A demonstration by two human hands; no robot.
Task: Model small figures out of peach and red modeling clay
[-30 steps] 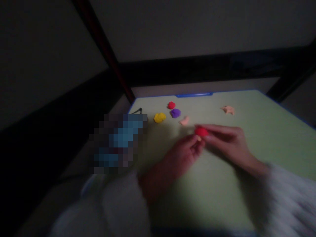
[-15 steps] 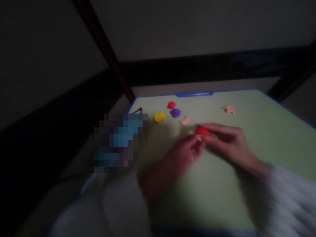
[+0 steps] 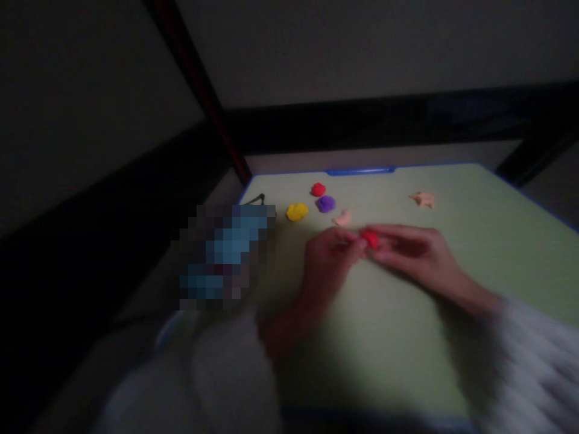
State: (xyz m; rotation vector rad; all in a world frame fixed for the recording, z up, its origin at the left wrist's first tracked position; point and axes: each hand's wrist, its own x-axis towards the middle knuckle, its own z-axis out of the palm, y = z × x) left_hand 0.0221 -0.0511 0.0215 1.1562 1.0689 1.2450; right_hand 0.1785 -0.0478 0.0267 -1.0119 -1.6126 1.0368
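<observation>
Between my two hands is a piece of red modelling clay (image 3: 371, 239), held above the table. My right hand (image 3: 414, 250) pinches it between thumb and fingers from the right. From the other side my left hand (image 3: 329, 256) presses its closed fingertips against the clay's left edge. Just beyond my hands lies a curved pale pink piece of clay (image 3: 342, 218). Behind it sit a purple lump of clay (image 3: 325, 204), a yellow lump of clay (image 3: 297, 211) and a smaller red lump of clay (image 3: 318, 189). The image is dim and the fingertips are blurred.
A peach-coloured clay figure (image 3: 424, 199) stands toward the back right of the pale green table (image 3: 389, 349). The far edge carries a blue strip (image 3: 360, 172). At the left, a pixelated blue area (image 3: 237, 241) covers something, with a thin dark piece (image 3: 257, 199) above it.
My left hand has turned at the wrist, its knuckles raised, with its fingertips now on the red clay's left edge. The pale bit under the red clay is no longer visible. The view has shifted slightly.
</observation>
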